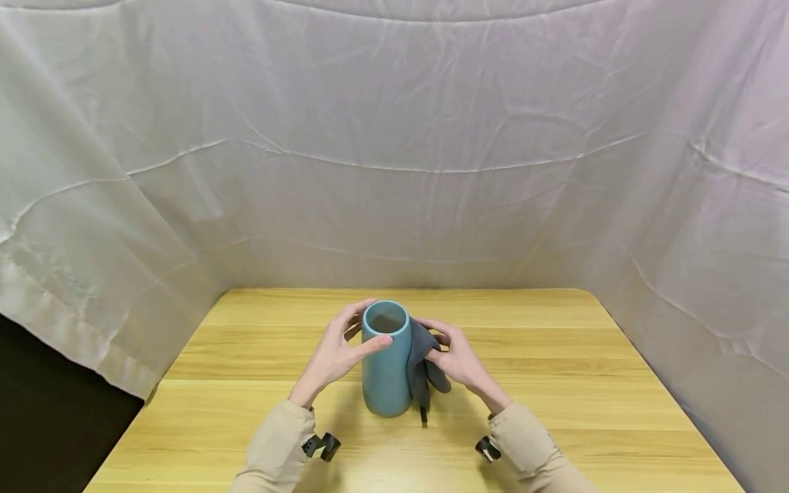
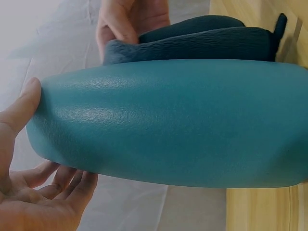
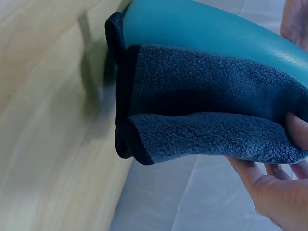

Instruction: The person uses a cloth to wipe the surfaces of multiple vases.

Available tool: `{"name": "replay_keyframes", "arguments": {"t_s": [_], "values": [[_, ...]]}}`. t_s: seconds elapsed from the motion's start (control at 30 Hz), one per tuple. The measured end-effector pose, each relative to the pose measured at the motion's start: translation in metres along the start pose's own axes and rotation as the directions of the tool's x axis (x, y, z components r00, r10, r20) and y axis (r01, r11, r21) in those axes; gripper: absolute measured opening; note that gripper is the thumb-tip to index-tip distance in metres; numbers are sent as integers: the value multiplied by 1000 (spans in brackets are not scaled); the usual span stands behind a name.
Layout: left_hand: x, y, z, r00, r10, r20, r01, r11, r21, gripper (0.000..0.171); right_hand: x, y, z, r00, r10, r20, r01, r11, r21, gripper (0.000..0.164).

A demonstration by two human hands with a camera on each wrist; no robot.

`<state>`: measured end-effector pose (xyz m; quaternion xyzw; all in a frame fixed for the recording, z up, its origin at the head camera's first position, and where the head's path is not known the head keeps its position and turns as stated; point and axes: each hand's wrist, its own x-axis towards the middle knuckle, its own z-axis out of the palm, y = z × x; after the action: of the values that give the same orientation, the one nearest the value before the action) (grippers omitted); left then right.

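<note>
A tall blue vase [image 1: 386, 376] with a round open mouth stands upright near the middle of the wooden table. My left hand [image 1: 335, 352] grips it just below the rim, thumb on the near side and fingers curled behind. On the vase's right side hangs a dark grey towel [image 1: 417, 363], pinched near its upper end by my right hand [image 1: 459, 356]. In the right wrist view, the fuzzy towel [image 3: 192, 86] lies folded along the vase [image 3: 202, 24], its dark hem and small loop at the lower end. The vase's far side is hidden.
The wooden table [image 1: 555, 390] stretches out on both sides of the vase. Pale fabric [image 1: 394, 205] hangs behind it and at both sides. Each beige sleeve [image 1: 277, 438] has a small black device at the wrist.
</note>
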<state>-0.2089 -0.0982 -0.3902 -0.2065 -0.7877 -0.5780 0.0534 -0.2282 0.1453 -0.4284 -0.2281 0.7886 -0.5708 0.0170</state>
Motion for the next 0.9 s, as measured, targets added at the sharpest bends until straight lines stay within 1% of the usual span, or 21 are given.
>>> {"name": "replay_keyframes", "arguments": {"t_s": [0.1, 0.23, 0.33, 0.43, 0.67, 0.9], "values": [[0, 0, 0, 1000, 2, -5, -2, 1000, -4, 66, 1, -8, 1, 1000, -8, -30, 8, 1000, 6, 49], [0, 1, 0, 1000, 7, -8, -7, 1000, -6, 65, 4, -21, 0, 996, -61, -67, 61, 998, 7, 47], [0, 0, -1, 1000, 4, -9, -4, 1000, -6, 65, 6, -30, -1, 991, -111, -79, 111, 994, 3, 47], [0, 0, -1, 1000, -5, -8, 5, 1000, -4, 65, 8, -36, -3, 988, -136, -76, 136, 991, -2, 47], [1, 1, 0, 1000, -14, -5, 14, 1000, -4, 65, 8, -38, -5, 992, -115, -54, 114, 993, -12, 48], [0, 2, 1, 1000, -14, 1, 14, 1000, -5, 65, 6, -29, -7, 995, -100, -19, 99, 995, -26, 47]]}}
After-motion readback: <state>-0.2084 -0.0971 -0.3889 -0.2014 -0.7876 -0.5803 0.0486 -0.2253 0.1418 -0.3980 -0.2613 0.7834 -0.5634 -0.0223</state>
